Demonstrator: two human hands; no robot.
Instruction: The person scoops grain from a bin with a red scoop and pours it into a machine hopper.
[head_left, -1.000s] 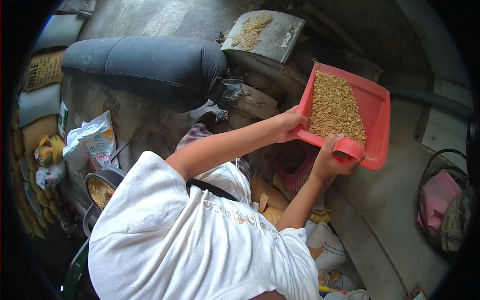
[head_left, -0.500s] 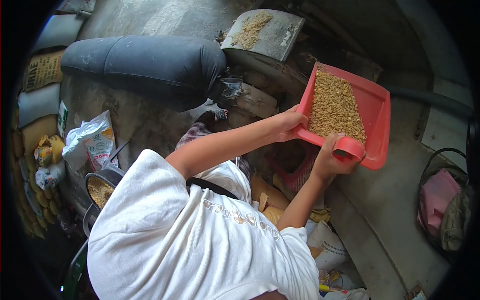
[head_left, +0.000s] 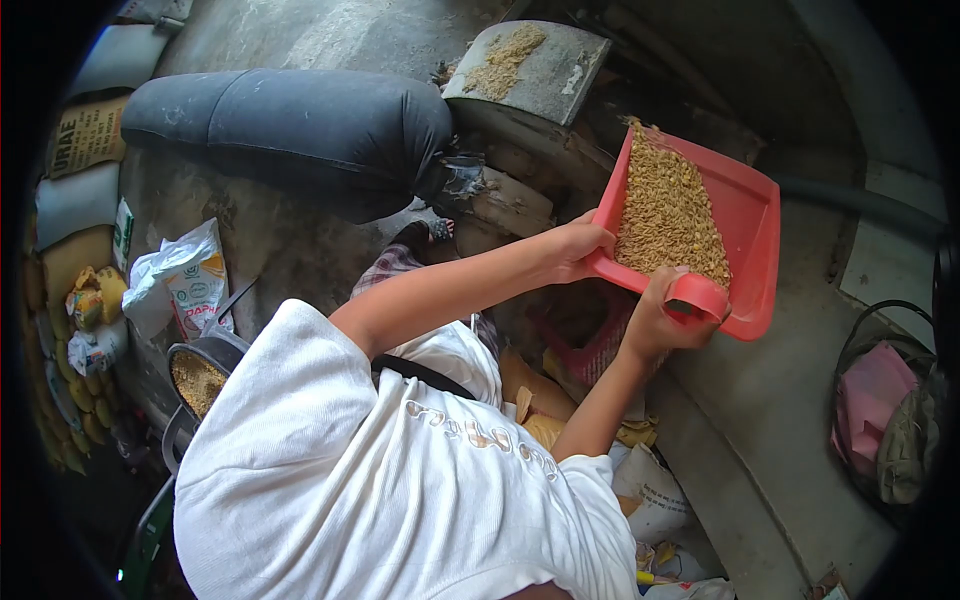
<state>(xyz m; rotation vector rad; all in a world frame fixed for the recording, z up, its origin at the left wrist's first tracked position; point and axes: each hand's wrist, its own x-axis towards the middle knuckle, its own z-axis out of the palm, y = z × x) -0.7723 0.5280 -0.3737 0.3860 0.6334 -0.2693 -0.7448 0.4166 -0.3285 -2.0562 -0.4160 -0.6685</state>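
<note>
A red plastic dustpan (head_left: 752,235) is held out at the upper right, and a heap of yellow-brown unhusked grain (head_left: 668,210) lies along its left side. Grain reaches the pan's far upper left corner. My left hand (head_left: 585,246) is closed on the pan's near left edge. Wrapped round its looped handle is my right hand (head_left: 675,318), with part of the fingers hidden. Beyond the pan is a curved grey slab (head_left: 560,75) with a patch of loose grain (head_left: 508,60) on it.
A dark stuffed sack (head_left: 290,130) lies across the floor. At left are a white printed bag (head_left: 190,280), a pot of grain (head_left: 198,382) and stacked sacks (head_left: 90,140). A bag with pink cloth (head_left: 872,395) sits far right. Paper sacks (head_left: 655,495) lie below my right arm.
The grain in the dustpan has shifted slightly toward its far upper left corner. Both hands keep their hold and the pan stays in nearly the same place.
</note>
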